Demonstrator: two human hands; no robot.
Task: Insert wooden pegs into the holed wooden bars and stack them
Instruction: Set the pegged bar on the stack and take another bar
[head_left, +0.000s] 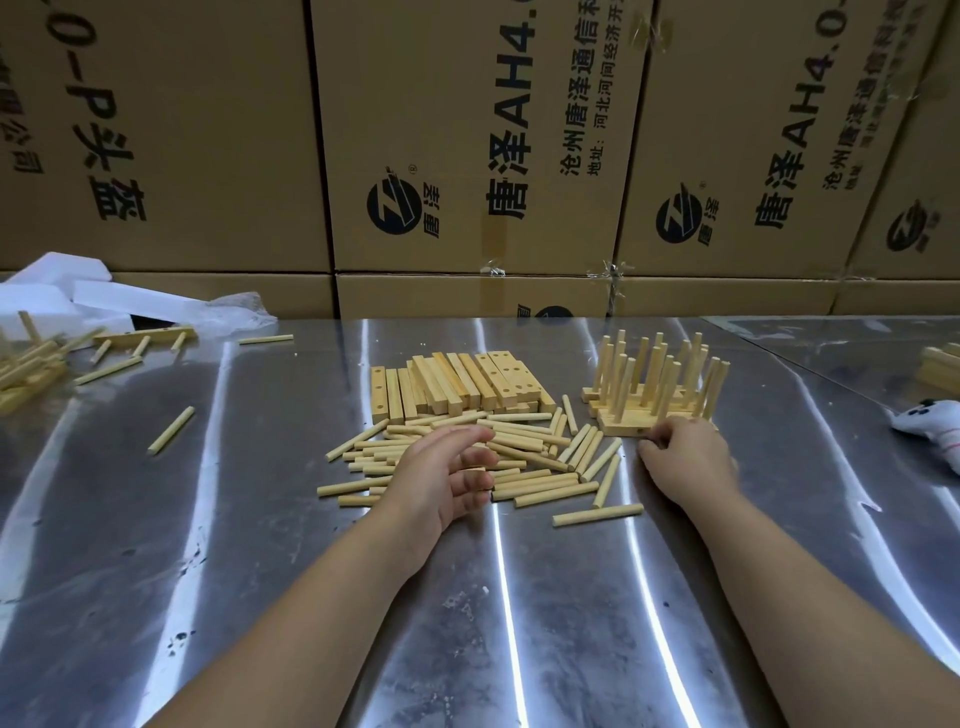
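Pegs (524, 451) piled loose in front of bare bars (457, 384), left hand (441, 473) slack over them with fingers loosely curled, right hand (688, 457) curled against near edge of pegged bar stack (623, 423), grip unclear.

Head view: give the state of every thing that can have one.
loose pegs, lying flat in a scattered heap.
empty holed bars, lying side by side, no pegs in.
pegged stack, bars layered, pegs upright.
far-left pegged bar, tipped on its side.
cardboard boxes, closed, stacked.
left hand, over the loose pegs, fingers curled, grip unclear.
right hand, fingers curled against the pegged stack's near bar.
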